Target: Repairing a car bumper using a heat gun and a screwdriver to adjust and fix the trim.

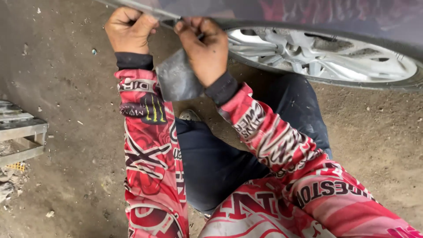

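the grip of the left hand (129, 28) is a closed fist on the lower edge of the car body (308, 13), up by the wheel arch. the right hand (203, 48) pinches the same edge just beside it, fingers curled tight. a grey mud flap (176, 81) hangs below both hands, between the red patterned sleeves (150, 145). the wheel (321, 57) sits to the right on the dirt floor (70, 88).

No packages, signs or screens show here. The only label-like marks are the printed logo patches on the red, white and black patterned sleeves (150, 145): blocky white and black shapes with lettering, and one dark patch with green claw-like strokes on the left forearm, above the dirt floor.
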